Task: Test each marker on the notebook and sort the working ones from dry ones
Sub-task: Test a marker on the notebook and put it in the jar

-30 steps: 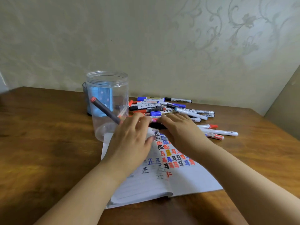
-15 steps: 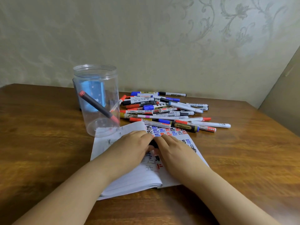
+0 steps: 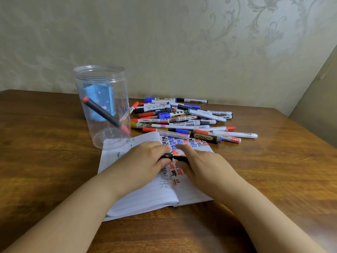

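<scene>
An open notebook (image 3: 145, 194) lies on the wooden table, its right page covered with black, blue and red test marks. Over that page both my hands hold one black marker (image 3: 174, 157) lying crosswise. My left hand (image 3: 144, 161) grips its left end, and my right hand (image 3: 202, 163) pinches its right end with thumb and fingers. Most of the marker is hidden by my fingers. A pile of several markers (image 3: 182, 119) lies behind the notebook. A clear plastic jar (image 3: 102, 106) stands at the notebook's far left corner with one dark red-capped marker (image 3: 105, 115) leaning inside.
A blue container (image 3: 98, 99) stands behind the jar, seen through it. The wall runs close behind the marker pile. Bare wooden tabletop (image 3: 40, 152) stretches left of the notebook and also right of it.
Both hands have drawn back from the marker pile toward me, carrying the black marker over the middle of the page. The gap between the hands has widened slightly.
</scene>
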### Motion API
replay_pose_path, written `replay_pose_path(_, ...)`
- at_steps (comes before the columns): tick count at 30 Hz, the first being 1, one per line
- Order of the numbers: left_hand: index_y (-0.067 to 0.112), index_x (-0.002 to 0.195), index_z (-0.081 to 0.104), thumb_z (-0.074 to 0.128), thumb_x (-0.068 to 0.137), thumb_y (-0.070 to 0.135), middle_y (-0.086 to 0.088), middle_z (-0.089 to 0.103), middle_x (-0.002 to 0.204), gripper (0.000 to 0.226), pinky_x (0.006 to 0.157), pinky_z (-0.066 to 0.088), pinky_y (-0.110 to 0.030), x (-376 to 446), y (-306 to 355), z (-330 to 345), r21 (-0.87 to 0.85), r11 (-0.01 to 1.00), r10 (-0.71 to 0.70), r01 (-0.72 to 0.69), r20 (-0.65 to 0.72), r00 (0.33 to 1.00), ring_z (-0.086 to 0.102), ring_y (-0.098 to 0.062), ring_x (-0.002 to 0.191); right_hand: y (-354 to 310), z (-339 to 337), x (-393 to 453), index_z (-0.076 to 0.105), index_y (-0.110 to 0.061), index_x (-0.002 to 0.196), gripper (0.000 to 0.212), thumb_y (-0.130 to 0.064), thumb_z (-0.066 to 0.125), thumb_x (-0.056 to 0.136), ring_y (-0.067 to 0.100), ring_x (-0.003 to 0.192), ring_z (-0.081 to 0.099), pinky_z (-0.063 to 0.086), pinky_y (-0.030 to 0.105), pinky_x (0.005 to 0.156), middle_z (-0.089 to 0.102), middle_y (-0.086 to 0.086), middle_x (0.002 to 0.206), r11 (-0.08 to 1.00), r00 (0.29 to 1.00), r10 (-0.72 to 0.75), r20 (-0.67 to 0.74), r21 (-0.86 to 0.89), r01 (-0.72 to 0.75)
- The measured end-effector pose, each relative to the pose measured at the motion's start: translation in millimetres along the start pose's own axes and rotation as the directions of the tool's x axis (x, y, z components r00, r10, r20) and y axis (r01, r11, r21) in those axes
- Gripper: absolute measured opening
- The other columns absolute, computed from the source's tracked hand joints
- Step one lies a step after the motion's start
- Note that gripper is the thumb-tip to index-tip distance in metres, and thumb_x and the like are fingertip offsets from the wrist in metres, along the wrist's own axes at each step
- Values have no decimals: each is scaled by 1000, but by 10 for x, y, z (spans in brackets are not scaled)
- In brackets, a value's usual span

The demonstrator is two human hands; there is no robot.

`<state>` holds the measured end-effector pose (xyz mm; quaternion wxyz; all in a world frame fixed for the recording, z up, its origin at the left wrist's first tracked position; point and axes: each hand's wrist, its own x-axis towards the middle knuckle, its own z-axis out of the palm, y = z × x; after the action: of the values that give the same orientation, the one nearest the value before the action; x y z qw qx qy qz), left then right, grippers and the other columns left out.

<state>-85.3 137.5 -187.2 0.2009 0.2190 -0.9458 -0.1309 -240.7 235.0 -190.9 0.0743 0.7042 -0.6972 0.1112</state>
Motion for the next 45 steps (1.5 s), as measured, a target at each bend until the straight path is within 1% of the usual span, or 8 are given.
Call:
replay_pose_path(6, 21, 105, 63, 59, 87, 24, 8, 48, 96, 19, 78, 38, -21, -29, -27, -98, 90, 996, 21, -4, -181, 983, 45, -7, 89, 58, -208, -84, 18, -32, 136, 46, -21, 40, 97, 26, 76, 62, 50, 46, 71, 67, 8, 94, 900, 970, 206, 130, 364, -240)
replay_pose_path(12, 22, 114, 61, 58, 88, 22, 8, 48, 100, 26, 79, 44, -24, -28, 35, -128, 20, 999, -25, 28, -155, 988, 50, -9, 90, 59, -486, -170, 53, -35, 97, 10, -26, 51, 96, 1, 68, 63, 51, 17, 64, 71, -9, 83, 793, 939, 245, 243, 507, -338)
replay_pose_path(17, 19, 113, 62, 59, 87, 22, 6, 52, 100, 26, 81, 44, -27, -33, 50, -117, 3, 998, -56, 57, -98, 994, 51, -11, 92, 83, -398, -319, 64, -7, 107, 30, 0, 36, 99, 17, 73, 61, 49, 24, 69, 70, 18, 92, 35, 877, 195, 439, 891, -454)
replay_pose_path(19, 19, 109, 63, 61, 86, 24, 6, 55, 101, 24, 82, 45, -28, -24, 44, -115, 12, 998, -56, 58, -92, 994, 52, -11, 93, 64, -329, -355, 59, -6, 104, 23, 5, 41, 95, 18, 68, 55, 48, 24, 63, 66, 17, 83, -80, 896, 165, 412, 911, -404)
replay_pose_path(21, 21, 108, 63, 63, 85, 25, 6, 56, 100, 24, 82, 47, -28, -26, 40, -113, 5, 998, -55, 56, -95, 994, 53, -10, 92, 29, -234, -344, 53, -11, 94, 4, -8, 54, 93, 14, 58, 47, 41, 21, 52, 60, 12, 71, -14, 905, 240, 350, 934, -358)
replay_pose_path(24, 23, 109, 64, 63, 84, 26, 7, 55, 97, 25, 80, 48, -34, -35, 37, -106, -13, 999, -49, 49, -66, 997, 54, -12, 90, -42, -174, -307, 47, -15, 87, 20, -34, 47, 95, 11, 45, 31, 24, 20, 44, 47, 1, 54, 248, 894, 380, 239, 904, -348)
replay_pose_path(31, 25, 112, 65, 61, 85, 30, 5, 54, 96, 27, 80, 47, -37, -20, 27, -31, -28, 999, -42, 42, 9, 999, 53, -12, 90, -95, -71, -257, 51, -8, 69, 27, -25, 57, 90, -1, 47, 42, 30, 11, 47, 53, -10, 52, 512, 892, 451, 42, 806, -297)
replay_pose_path(45, 26, 114, 64, 60, 86, 33, 7, 51, 94, 29, 82, 45, -36, -23, 31, -1, -23, 998, -61, 62, 43, 997, 51, -11, 88, -83, -11, -302, 52, -9, 67, 24, -20, 65, 84, 1, 44, 38, 27, 12, 43, 48, -12, 47, 598, 919, 390, 57, 744, -300)
